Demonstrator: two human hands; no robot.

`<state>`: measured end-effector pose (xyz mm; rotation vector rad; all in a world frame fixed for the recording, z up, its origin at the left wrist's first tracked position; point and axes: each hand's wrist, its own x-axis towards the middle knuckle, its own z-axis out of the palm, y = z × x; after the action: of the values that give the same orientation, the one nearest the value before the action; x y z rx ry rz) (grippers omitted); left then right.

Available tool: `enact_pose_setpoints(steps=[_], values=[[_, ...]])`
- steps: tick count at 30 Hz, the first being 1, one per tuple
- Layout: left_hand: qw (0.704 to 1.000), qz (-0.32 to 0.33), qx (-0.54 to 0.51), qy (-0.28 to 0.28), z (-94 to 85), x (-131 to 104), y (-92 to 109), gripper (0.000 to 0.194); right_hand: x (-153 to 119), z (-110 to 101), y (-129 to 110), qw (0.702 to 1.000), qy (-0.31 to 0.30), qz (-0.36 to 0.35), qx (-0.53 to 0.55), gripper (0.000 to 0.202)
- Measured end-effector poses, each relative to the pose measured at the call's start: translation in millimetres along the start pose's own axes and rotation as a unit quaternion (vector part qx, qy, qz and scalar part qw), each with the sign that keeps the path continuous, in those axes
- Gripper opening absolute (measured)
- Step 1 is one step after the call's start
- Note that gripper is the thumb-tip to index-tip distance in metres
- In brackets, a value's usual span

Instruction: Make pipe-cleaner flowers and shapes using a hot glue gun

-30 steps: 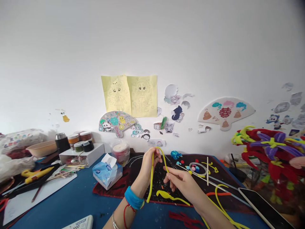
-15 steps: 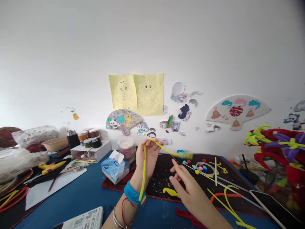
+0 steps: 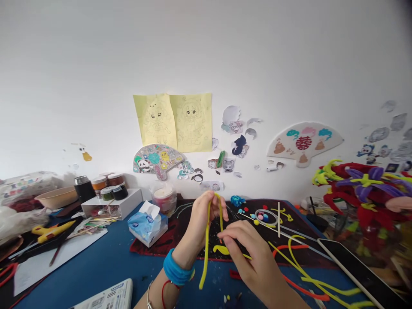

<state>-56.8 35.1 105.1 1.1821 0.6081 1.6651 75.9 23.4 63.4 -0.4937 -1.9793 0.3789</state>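
On the left of the blue desk (image 3: 112,255) is a yellow glue gun (image 3: 53,231). Next comes a blue tissue pack (image 3: 149,229). In the middle, the left hand (image 3: 203,214) is curled, pinching a bent yellow fuzzy stick (image 3: 206,257) at its top, above the dark mat (image 3: 151,244). The right hand (image 3: 246,246) is half curled, fingertips at the stick's farther end; I can't tell if they grip it. On the right lies a phone (image 3: 357,272).

Yellow strip (image 3: 206,249) — bent over at top (one end dangling).
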Motion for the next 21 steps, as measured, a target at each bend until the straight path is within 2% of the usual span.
enact_pose_setpoints(steps=[4, 7, 12, 17, 19, 21], values=[[0.993, 0.017, 0.113, -0.009, 12.9, -7.4, -8.2, 0.029, 0.5, 1.6, 1.5, 0.999, -0.01, 0.037, -0.01, 0.018], [0.988, 0.037, 0.146, -0.011, 14.4, -8.5, -13.8, 0.028, 0.5, 2.2, 1.3, 0.998, -0.008, 0.056, -0.016, 0.017], [0.992, 0.027, 0.121, 0.0, 9.7, -5.8, -18.5, 0.028, 1.7, -1.5, 0.6, 0.999, -0.005, 0.049, -0.012, 0.02], [0.995, 0.016, 0.097, 0.019, 6.9, -3.0, -18.9, 0.03, 9.4, -10.1, 17.7, 0.994, 0.026, 0.101, -0.014, 0.011], [0.992, 0.026, 0.12, 0.02, 5.5, -2.5, -18.7, 0.03, 13.3, -14.5, 22.7, 0.991, 0.009, 0.131, 0.008, 0.011], [0.986, 0.046, 0.155, 0.026, 3.8, -2.2, -18.0, 0.03, 15.9, -18.4, 22.3, 0.984, -0.047, 0.165, 0.057, 0.018]])
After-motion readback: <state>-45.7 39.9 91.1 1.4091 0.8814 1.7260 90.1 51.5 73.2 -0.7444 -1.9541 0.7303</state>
